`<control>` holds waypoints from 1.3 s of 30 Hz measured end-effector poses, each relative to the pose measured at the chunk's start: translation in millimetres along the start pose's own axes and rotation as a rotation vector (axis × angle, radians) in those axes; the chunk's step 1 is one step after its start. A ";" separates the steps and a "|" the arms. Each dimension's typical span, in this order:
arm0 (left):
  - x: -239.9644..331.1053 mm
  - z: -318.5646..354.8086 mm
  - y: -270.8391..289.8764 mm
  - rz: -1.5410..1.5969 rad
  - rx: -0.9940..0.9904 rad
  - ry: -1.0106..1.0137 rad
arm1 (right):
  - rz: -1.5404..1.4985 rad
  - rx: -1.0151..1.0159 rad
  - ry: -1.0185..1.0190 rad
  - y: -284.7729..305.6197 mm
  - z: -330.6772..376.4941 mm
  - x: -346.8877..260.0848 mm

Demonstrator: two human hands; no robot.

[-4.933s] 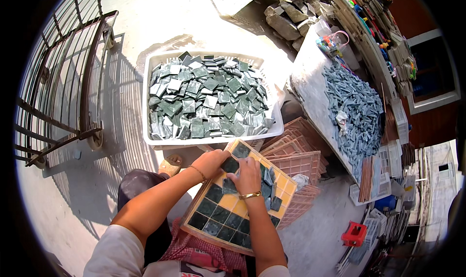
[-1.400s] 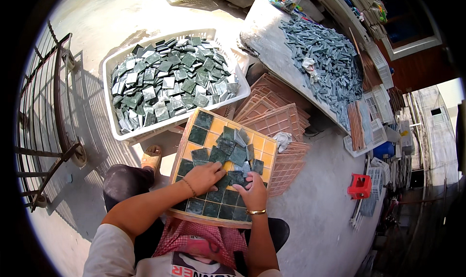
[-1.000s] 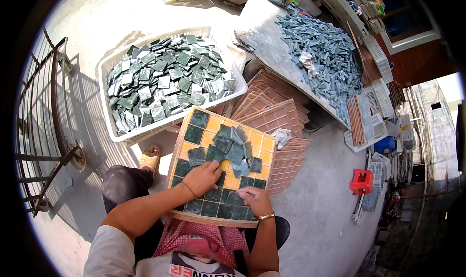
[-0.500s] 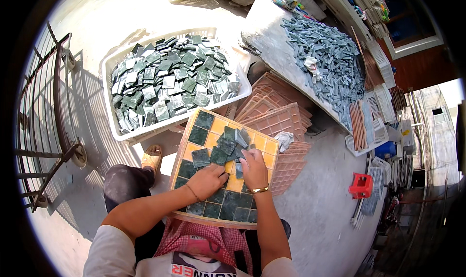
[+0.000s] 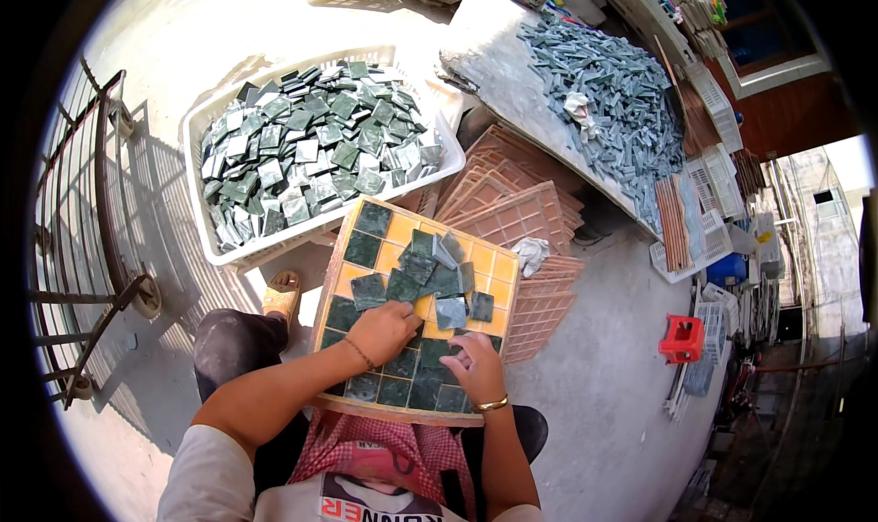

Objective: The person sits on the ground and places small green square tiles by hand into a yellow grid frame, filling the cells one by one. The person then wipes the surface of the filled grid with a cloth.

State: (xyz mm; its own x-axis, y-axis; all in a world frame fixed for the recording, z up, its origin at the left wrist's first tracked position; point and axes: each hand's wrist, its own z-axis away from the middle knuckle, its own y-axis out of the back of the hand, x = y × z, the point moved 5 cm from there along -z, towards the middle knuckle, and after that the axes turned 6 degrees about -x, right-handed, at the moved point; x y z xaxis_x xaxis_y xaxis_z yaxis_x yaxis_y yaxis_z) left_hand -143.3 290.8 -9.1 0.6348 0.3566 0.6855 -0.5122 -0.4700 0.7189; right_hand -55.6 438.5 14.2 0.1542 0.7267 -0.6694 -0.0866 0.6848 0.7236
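Observation:
A yellow gridded tray [image 5: 494, 264] with a wooden rim rests tilted on my lap. Square green marbled tiles [image 5: 396, 392] fill its lower rows and line its left side. Loose tiles [image 5: 418, 264] are heaped over the middle cells, with a paler tile [image 5: 451, 312] just below the heap. My left hand [image 5: 386, 333] bends over the tray left of centre, fingers curled down and their tips partly hidden. My right hand [image 5: 477, 368] is closed, thumb and forefinger at the right edge of a dark green tile [image 5: 436, 351] lying in a lower middle cell.
A white plastic crate [image 5: 197, 170] full of green tiles stands beyond the tray. Brown gridded trays [image 5: 521, 213] are stacked to its right, a white glove [image 5: 530, 255] on them. Farther right are a slab table [image 5: 498, 55] heaped with narrow stone strips and a red stool [image 5: 681, 339]. A metal-railed cart [image 5: 110, 202] stands left.
My right hand has moved down from the heap to the lower middle cells, where a dark green tile now covers a yellow cell. The paler tile shows uncovered. My left hand stays nearly in place.

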 end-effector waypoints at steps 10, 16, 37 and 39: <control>5.2 -2.1 -5.0 -0.005 -0.073 0.030 | 0.004 0.139 -0.079 -19.9 -2.6 -2.8; 15.1 -2.8 -9.3 0.026 -0.011 -0.066 | -0.053 -0.054 -0.133 -7.1 -19.8 6.5; 49.6 -0.4 -11.0 -0.083 0.026 0.010 | 0.251 -0.038 0.191 29.6 -57.7 1.3; 60.9 13.0 -19.9 -0.166 -0.101 -0.041 | 0.055 -0.085 0.071 28.1 -53.9 12.1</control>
State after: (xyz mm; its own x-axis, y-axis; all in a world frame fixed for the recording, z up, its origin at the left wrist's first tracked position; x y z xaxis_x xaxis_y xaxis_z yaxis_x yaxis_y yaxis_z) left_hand -87.0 311.4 16.9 0.7373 0.3888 0.5524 -0.4523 -0.3233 0.8312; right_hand -109.3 469.4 17.4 0.0773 0.7633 -0.6414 -0.1767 0.6436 0.7447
